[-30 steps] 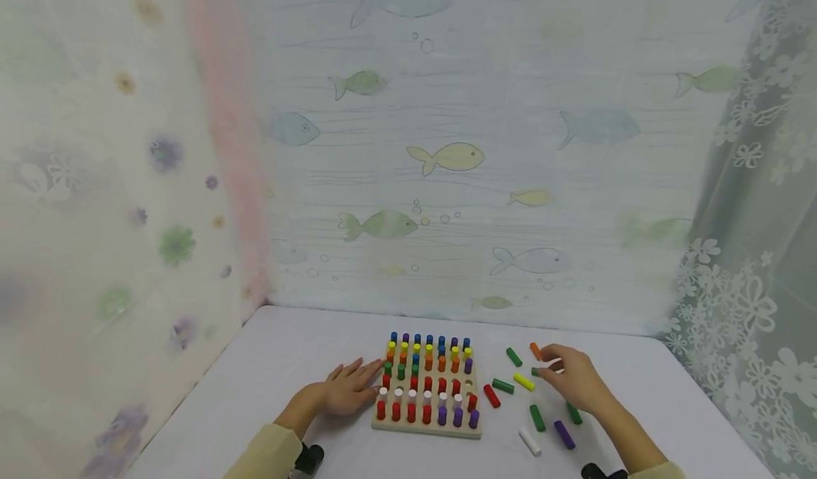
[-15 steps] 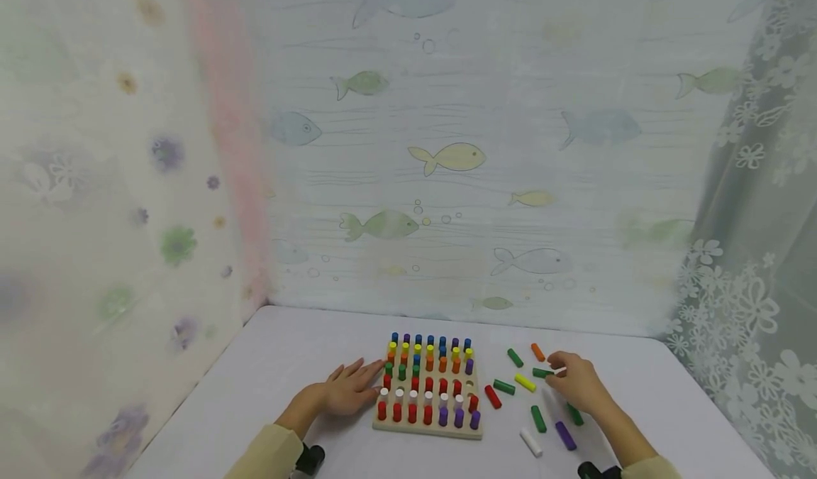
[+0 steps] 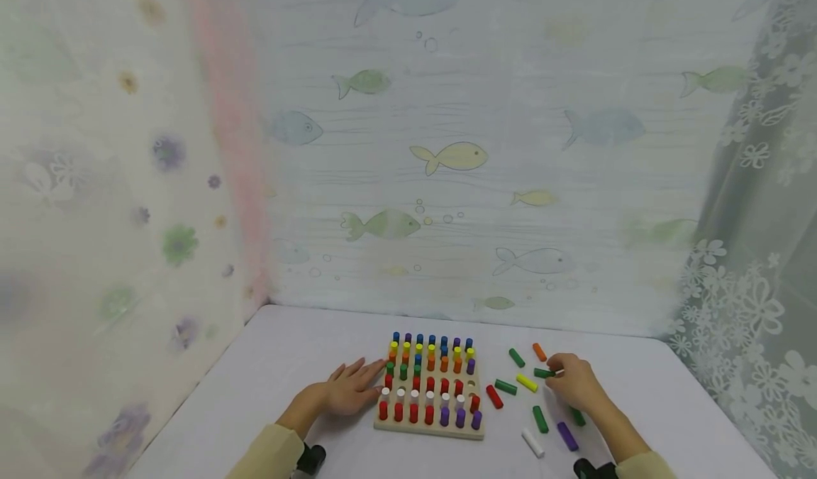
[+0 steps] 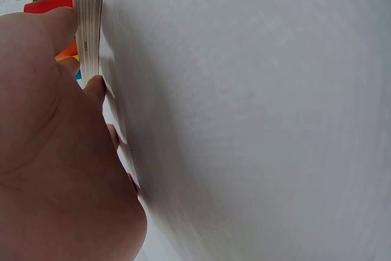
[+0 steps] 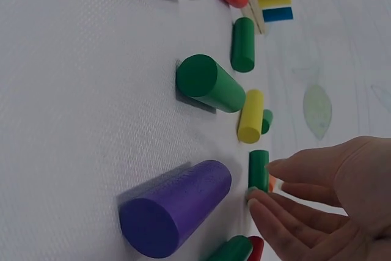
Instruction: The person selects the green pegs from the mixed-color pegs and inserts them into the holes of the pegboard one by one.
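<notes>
My right hand (image 3: 576,382) is over the loose pegs, its fingertips right at the near end of a lying green peg (image 5: 258,169). In the right wrist view, thumb and fingers stand apart around that end and partly cover it. My left hand (image 3: 347,392) lies on the table with its fingers spread and extended, touching the left side of a wooden pegboard (image 3: 428,429). Rows of upright coloured pegs fill most of the board; bare holes (image 3: 471,384) show at its right side. The left wrist view shows my thumb and fingertips against the board's edge (image 4: 90,22).
Right of the board lie loose pegs: orange (image 3: 539,352), yellow (image 3: 526,383), red (image 3: 494,396), white (image 3: 532,443), purple (image 3: 567,436) and several green ones (image 3: 540,419). A white cloth (image 3: 306,337) covers the table. Fish-patterned curtain (image 3: 447,266) hangs behind.
My right hand has drawn back slightly right and down, so more of the green peg shows, then shifted slightly back toward it. My left hand stays at the board.
</notes>
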`<state>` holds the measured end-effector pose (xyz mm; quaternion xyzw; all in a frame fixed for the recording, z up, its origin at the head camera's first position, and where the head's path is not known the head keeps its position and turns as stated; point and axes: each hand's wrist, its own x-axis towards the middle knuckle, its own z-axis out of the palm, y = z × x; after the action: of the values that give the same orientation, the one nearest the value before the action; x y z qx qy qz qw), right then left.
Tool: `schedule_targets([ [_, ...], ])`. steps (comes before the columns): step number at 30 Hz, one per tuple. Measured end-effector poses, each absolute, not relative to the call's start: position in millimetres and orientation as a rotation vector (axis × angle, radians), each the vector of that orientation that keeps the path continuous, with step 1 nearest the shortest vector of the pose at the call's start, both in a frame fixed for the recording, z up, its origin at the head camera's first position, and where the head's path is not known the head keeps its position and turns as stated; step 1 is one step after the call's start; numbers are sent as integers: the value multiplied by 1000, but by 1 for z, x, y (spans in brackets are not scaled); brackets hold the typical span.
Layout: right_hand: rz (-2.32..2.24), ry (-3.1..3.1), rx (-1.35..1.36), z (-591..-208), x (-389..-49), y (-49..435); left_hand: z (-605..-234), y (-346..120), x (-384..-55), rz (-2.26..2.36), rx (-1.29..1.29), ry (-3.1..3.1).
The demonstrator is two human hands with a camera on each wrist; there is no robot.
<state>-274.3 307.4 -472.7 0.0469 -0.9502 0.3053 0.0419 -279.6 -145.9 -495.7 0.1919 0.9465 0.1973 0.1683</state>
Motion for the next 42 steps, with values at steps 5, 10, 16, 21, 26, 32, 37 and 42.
schedule_targets([
  [5,901,-2913,126,-472,-274,308,-493,-145,-278,549,537,2702],
  [10,908,-2902,134,-471,-273,309,-494,-145,-278,534,533,2716],
  [16,935,-2884,136,-473,-273,309,-496,-146,-279,560,535,2706],
  [21,932,-2883,128,-476,-274,307,-500,-147,-280,582,531,2701],
  [26,911,-2886,122,-477,-276,304,-497,-147,-279,593,537,2688],
  [32,896,-2903,126,-481,-280,303,-502,-148,-281,604,554,2703],
  [37,899,-2911,149,-481,-281,303,-498,-147,-280,581,556,2706],
  [42,886,-2918,164,-480,-280,302,-490,-144,-277,557,529,2697],
])
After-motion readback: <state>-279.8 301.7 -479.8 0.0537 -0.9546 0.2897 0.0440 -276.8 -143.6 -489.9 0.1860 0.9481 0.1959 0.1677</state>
